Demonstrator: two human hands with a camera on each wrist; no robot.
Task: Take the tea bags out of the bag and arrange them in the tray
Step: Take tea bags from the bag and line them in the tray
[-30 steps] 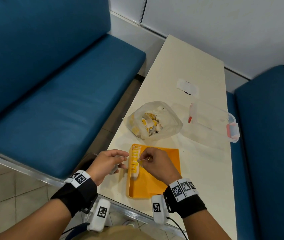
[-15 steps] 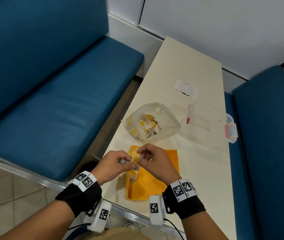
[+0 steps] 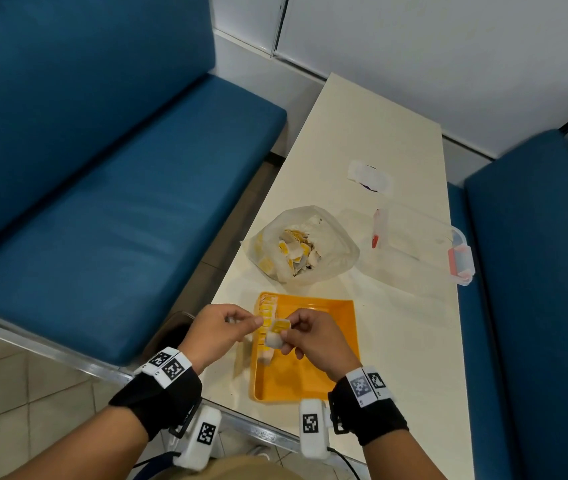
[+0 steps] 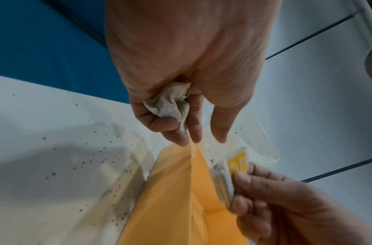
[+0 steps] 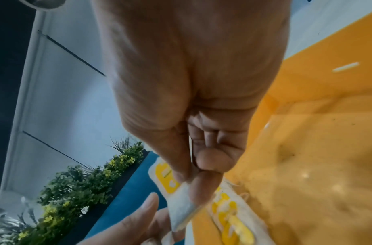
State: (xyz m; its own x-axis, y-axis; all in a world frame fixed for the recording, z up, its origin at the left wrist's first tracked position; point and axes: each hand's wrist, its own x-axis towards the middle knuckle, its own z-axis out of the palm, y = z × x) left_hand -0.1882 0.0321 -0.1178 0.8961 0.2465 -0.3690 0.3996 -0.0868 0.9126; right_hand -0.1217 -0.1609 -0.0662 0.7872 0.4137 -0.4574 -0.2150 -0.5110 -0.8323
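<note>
Over the left side of the orange tray point(image 3: 324, 368) my right hand point(image 3: 293, 332) pinches a white tea bag point(image 3: 274, 337) with a yellow tag between thumb and fingers. Just left of it, my left hand point(image 3: 241, 322) is curled round a crumpled tea bag point(image 4: 168, 104), its fingertips near the right hand's bag. A row of several tea bags point(image 3: 268, 310) lies along the tray's left wall. Behind the tray stands the open clear bag point(image 3: 336, 244), with many more tea bags inside.
A clear plastic box with red latches point(image 3: 424, 247) lies right of the bag, and a small white packet point(image 3: 369, 176) further back. Blue benches point(image 3: 102, 220) flank the narrow cream table point(image 3: 372, 126). The tray sits near the table's front edge.
My hands, apart at the tray's left wall a second ago, have come together. The right hand now holds a tagged tea bag up above the row.
</note>
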